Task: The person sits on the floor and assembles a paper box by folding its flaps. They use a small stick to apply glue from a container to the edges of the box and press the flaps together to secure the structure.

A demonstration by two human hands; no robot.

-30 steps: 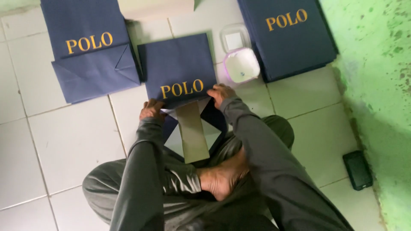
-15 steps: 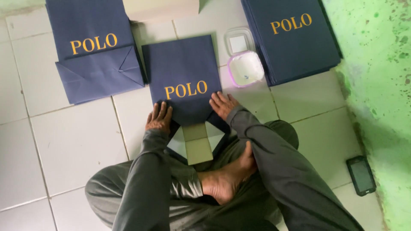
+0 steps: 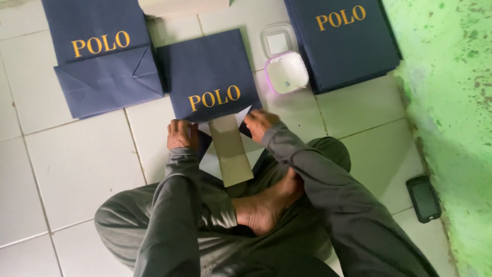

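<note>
A flat navy paper bag (image 3: 207,72) with gold lettering lies on the white tiles in front of me. Its near end is folded open, showing white inner flaps and a tan card strip (image 3: 230,151) lying along the middle. My left hand (image 3: 182,135) presses down on the left flap of that open end. My right hand (image 3: 260,123) presses the right flap. Both sleeves are grey, and I sit cross-legged with a bare foot (image 3: 266,205) below the strip.
A stack of navy bags (image 3: 102,56) lies at the far left, another stack (image 3: 341,41) at the far right. A small clear tub and white lid (image 3: 286,72) sit between. A dark phone (image 3: 423,198) lies by the green wall (image 3: 451,102).
The bag's open end has been spread wider, and more of the tan strip shows. Both hands stay on the flaps at the near edge; the view has shifted a little.
</note>
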